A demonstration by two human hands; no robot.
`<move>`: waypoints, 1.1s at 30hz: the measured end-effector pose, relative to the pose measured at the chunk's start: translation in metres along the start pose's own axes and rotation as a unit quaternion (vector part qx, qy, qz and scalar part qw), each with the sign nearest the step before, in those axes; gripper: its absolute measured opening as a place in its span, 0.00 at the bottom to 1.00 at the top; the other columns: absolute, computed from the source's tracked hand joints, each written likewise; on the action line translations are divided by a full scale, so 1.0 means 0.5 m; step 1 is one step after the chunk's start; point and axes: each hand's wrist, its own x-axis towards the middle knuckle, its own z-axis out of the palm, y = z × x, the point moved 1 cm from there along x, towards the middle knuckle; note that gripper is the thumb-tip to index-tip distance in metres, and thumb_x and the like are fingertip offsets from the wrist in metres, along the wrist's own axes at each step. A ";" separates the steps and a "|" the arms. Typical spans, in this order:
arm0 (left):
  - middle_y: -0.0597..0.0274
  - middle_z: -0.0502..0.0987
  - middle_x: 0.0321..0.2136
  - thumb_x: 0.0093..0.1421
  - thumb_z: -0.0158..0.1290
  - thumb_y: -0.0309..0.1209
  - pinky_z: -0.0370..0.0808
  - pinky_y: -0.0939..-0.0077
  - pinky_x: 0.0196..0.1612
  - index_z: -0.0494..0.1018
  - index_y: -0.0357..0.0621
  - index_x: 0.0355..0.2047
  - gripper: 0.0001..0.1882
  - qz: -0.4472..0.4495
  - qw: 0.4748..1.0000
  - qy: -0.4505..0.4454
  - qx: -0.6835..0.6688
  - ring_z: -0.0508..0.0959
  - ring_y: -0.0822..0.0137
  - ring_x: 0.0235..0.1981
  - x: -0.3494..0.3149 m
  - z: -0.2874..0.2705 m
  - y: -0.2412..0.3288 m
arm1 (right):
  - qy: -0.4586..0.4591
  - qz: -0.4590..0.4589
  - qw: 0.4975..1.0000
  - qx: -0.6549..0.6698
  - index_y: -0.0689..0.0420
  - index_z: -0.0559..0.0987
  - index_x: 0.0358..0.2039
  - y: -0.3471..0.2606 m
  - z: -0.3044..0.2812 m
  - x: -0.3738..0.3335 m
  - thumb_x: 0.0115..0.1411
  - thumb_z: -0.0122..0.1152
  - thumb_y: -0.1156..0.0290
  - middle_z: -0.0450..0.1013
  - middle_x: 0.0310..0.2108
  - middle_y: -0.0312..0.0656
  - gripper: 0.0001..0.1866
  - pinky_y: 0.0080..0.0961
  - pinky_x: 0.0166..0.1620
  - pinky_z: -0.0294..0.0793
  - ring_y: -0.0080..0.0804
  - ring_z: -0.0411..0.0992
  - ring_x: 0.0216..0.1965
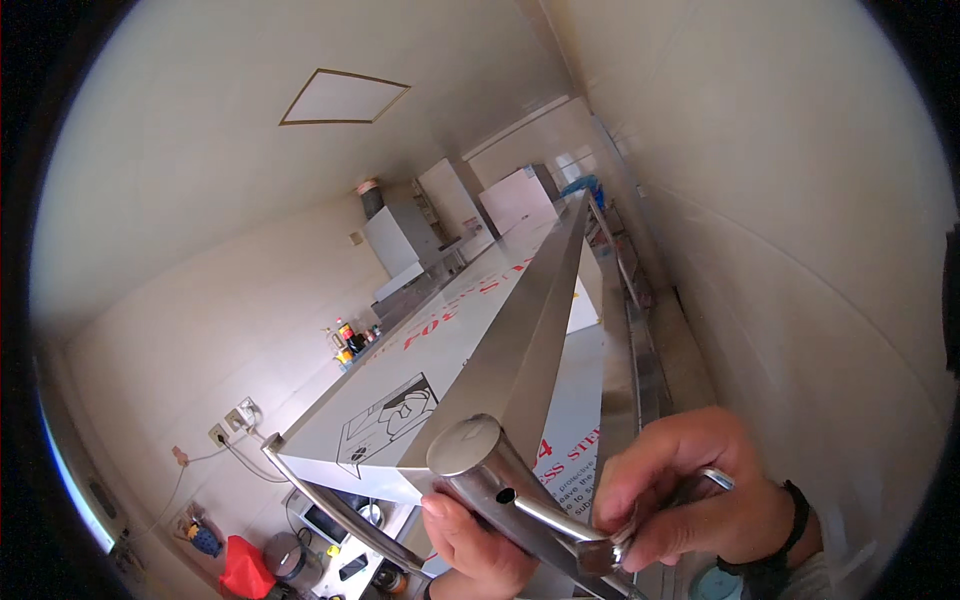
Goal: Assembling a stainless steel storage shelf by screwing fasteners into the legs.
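Observation:
A round stainless steel post [478,455] with a flat capped top and a small side hole stands tilted in front of me, at the corner of a metal shelf [500,370]. My left hand [478,552] is closed around the post from the left, its thumb lying against the metal. To the right, my right hand [700,490] pinches a small shiny metal tool whose kind I cannot make out; a bent bright end [717,479] shows above the fingers. A thin metal rod [550,521] runs from beside the post's hole down to those fingertips.
White film with red print [460,310] covers the shelf's panels. A curved metal rail [340,505] is at left. Bottles [348,338] stand along the far wall, near a range hood [402,240]. Plugged-in cables [235,430] hang at left. A tiled wall [800,250] rises close on the right.

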 end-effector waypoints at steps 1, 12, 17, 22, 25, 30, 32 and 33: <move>0.56 0.71 0.28 0.59 0.30 0.53 0.68 0.77 0.30 0.65 0.33 0.37 0.31 0.000 1.000 0.000 0.000 0.72 0.69 0.28 -0.003 -0.006 0.002 | 0.000 0.000 1.000 0.000 0.64 0.72 0.29 -0.002 0.002 0.004 0.40 0.65 0.83 0.72 0.24 0.47 0.14 0.11 0.19 0.64 0.19 0.67 0.17; 0.60 0.69 0.36 0.59 0.31 0.54 0.66 0.73 0.39 0.60 0.41 0.48 0.30 -0.018 0.996 -0.088 0.030 0.70 0.67 0.35 -0.008 -0.001 0.019 | -0.047 -0.008 0.995 -0.082 0.60 0.72 0.36 0.010 0.011 0.011 0.49 0.63 0.73 0.71 0.27 0.34 0.14 0.09 0.28 0.66 0.12 0.67 0.26; 0.58 0.69 0.35 0.59 0.30 0.54 0.68 0.74 0.36 0.60 0.40 0.47 0.30 -0.016 0.996 -0.082 0.031 0.71 0.67 0.34 -0.009 0.003 0.026 | -0.028 -0.015 0.992 -0.118 0.62 0.72 0.35 0.012 0.026 0.029 0.48 0.62 0.76 0.71 0.25 0.38 0.13 0.10 0.21 0.64 0.14 0.67 0.20; 0.57 0.71 0.32 0.59 0.30 0.55 0.70 0.73 0.32 0.62 0.42 0.44 0.29 -0.016 0.995 -0.095 -0.027 0.72 0.67 0.30 0.000 -0.013 -0.009 | -0.014 -0.014 0.992 -0.125 0.64 0.72 0.33 0.021 0.028 0.052 0.47 0.62 0.79 0.72 0.26 0.40 0.12 0.11 0.20 0.64 0.16 0.67 0.19; 0.57 0.70 0.33 0.59 0.31 0.54 0.69 0.73 0.35 0.62 0.41 0.44 0.29 -0.047 0.986 -0.154 -0.037 0.72 0.67 0.32 0.001 -0.016 0.011 | -0.011 -0.018 0.992 -0.121 0.64 0.72 0.32 0.025 0.028 0.058 0.46 0.63 0.79 0.71 0.25 0.39 0.12 0.11 0.20 0.64 0.16 0.67 0.19; 0.58 0.70 0.34 0.60 0.31 0.51 0.68 0.75 0.39 0.63 0.39 0.43 0.27 -0.008 0.993 -0.112 -0.028 0.71 0.68 0.34 -0.001 0.006 0.026 | -0.018 -0.066 0.977 -0.201 0.64 0.73 0.31 0.024 0.027 0.058 0.46 0.63 0.79 0.70 0.25 0.38 0.11 0.11 0.24 0.67 0.16 0.69 0.23; 0.58 0.70 0.35 0.60 0.31 0.51 0.67 0.75 0.40 0.63 0.39 0.43 0.27 0.002 0.992 -0.120 -0.031 0.71 0.68 0.35 0.001 0.005 0.022 | -0.023 -0.053 0.980 -0.191 0.64 0.73 0.31 0.021 0.022 0.060 0.46 0.63 0.78 0.70 0.26 0.38 0.11 0.11 0.25 0.67 0.17 0.69 0.24; 0.58 0.70 0.35 0.60 0.31 0.50 0.67 0.74 0.40 0.63 0.39 0.43 0.27 0.008 0.992 -0.119 -0.030 0.71 0.68 0.35 0.002 0.004 0.018 | -0.029 -0.039 0.982 -0.181 0.64 0.73 0.31 0.019 0.019 0.061 0.46 0.63 0.78 0.71 0.27 0.39 0.11 0.11 0.26 0.67 0.17 0.69 0.25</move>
